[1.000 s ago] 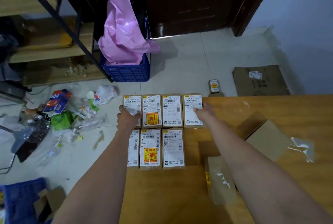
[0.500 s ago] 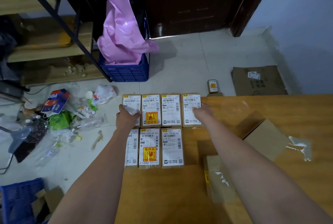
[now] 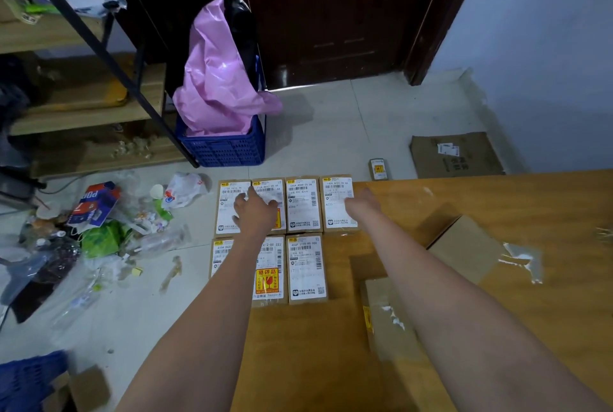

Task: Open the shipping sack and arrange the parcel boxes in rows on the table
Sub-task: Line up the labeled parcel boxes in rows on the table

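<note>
Several labelled parcel boxes lie in two rows at the far left corner of the wooden table (image 3: 481, 192). The back row (image 3: 303, 204) holds more boxes than the front row (image 3: 306, 269). My left hand (image 3: 257, 209) lies spread, fingers straight, over the two leftmost back-row boxes. My right hand (image 3: 363, 204) rests against the right side of the rightmost back-row box (image 3: 336, 201); its fingers look relaxed. Two plain brown boxes sit apart, one on the right (image 3: 464, 247) and one nearer me (image 3: 384, 315). No shipping sack can be made out.
On the floor beyond the table are a blue crate (image 3: 225, 148) with pink plastic (image 3: 215, 76), a small fallen parcel (image 3: 378, 169), flat cardboard (image 3: 456, 154) and a litter heap (image 3: 99, 232). Shelving (image 3: 83, 103) stands at the left.
My left hand slid right from the left edge of the back row onto the tops of the two leftmost boxes. My right hand stayed at the row's right end.
</note>
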Action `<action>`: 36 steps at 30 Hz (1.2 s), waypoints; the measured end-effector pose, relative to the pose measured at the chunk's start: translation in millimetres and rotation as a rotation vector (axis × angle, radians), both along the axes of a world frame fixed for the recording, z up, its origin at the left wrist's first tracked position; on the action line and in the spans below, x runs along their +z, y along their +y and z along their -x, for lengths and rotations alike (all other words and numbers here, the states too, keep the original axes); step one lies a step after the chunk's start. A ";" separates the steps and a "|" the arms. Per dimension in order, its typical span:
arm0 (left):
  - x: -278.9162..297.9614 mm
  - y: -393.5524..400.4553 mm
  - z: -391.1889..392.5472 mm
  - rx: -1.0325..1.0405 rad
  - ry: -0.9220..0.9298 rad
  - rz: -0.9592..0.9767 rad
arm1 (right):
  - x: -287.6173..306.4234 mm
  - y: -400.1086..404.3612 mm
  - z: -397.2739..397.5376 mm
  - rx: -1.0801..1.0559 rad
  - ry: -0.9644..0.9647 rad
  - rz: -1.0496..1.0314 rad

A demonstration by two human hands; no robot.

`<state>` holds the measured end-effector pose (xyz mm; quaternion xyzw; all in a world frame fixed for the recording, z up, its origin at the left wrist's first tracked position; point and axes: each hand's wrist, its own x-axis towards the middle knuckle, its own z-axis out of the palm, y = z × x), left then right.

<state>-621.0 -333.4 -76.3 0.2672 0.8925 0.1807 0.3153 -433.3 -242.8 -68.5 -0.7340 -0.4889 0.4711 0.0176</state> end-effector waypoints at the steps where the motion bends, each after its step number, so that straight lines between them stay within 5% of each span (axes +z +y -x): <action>1: 3.3 -0.2 -6.3 -0.018 -0.013 -0.009 | 4.7 -2.0 -3.9 0.022 -0.015 -0.005; 21: 27.8 -63.3 -150.4 -0.174 -0.502 0.024 | 26.9 -98.9 -80.7 0.522 -0.355 0.161; 26: 19.0 -76.2 -168.0 -0.112 -0.618 0.079 | -5.2 -110.6 -91.2 0.513 -0.401 0.137; 29: 15.2 -84.0 -175.2 -0.098 -0.661 0.122 | -83.0 -98.7 -97.6 0.450 -0.429 0.215; 36: 6.0 -95.0 -186.2 -0.094 -0.721 0.192 | -27.9 -132.5 -103.4 0.301 -0.323 0.228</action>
